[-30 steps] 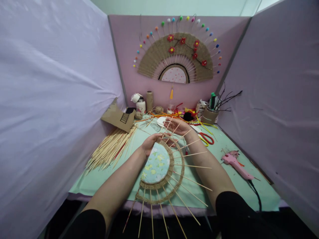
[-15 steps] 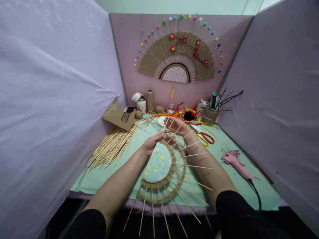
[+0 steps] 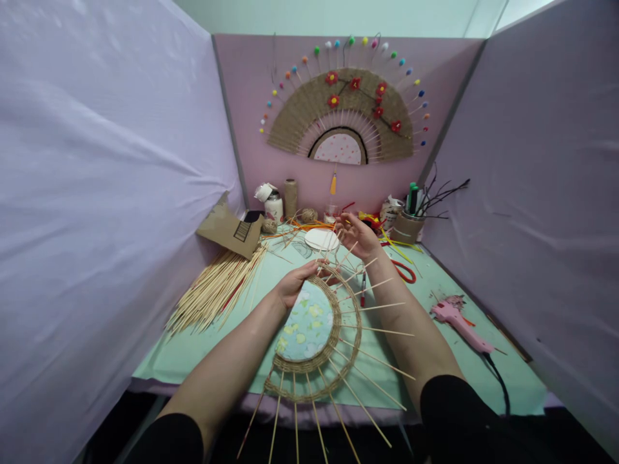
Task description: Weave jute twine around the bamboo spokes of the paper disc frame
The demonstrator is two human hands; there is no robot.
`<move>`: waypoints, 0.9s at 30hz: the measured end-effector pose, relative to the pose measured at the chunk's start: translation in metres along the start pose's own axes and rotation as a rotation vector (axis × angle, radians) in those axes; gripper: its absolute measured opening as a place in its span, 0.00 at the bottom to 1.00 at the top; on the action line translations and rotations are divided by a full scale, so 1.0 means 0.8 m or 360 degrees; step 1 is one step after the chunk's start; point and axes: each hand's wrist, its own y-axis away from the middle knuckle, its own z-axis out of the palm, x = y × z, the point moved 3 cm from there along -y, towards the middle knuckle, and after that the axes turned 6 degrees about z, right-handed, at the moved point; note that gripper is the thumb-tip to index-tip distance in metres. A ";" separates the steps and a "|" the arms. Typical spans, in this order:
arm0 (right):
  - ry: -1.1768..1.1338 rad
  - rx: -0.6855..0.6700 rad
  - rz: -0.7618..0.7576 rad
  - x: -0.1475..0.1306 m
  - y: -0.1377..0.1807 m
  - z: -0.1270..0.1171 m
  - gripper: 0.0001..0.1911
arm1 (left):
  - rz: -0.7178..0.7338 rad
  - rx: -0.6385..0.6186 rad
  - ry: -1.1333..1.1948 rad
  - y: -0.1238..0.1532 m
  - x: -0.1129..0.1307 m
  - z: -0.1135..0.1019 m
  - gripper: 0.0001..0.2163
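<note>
A half-made fan has a half-round centre of pale blue floral cloth, two bands of woven twine and thin sticks fanning outward. It is tilted, its sticks pointing down and right past the table's front edge. My left hand grips it at the upper end, fingers partly behind the woven bands. Above the fan's upper sticks, my right hand is raised with its fingers curled together; whatever thin thing they hold is too small to make out. A red pen-like tool lies on the table beside my right forearm.
Bundled sticks and a cardboard piece lie left. A pink glue gun with its cord and red-handled scissors are right. A white oval, jars and twine balls sit behind. A finished fan hangs on the back wall.
My right hand has moved up and to the right, away from the fan's upper sticks, uncovering the white oval and the red tool. My left hand keeps its hold on the fan.
</note>
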 end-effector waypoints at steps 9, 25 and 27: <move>-0.0165 -0.0154 0.0123 0.034 -0.013 0.013 0.09 | -0.0029 -0.0043 0.0012 0.002 -0.001 0.004 0.09; 0.0523 -0.0413 0.0619 0.110 0.012 0.053 0.09 | -0.0039 0.0173 -0.0339 -0.003 -0.011 0.004 0.18; 0.0554 -0.0333 0.0614 0.109 0.002 0.041 0.08 | -0.0050 0.0304 -0.0440 -0.002 -0.006 0.001 0.19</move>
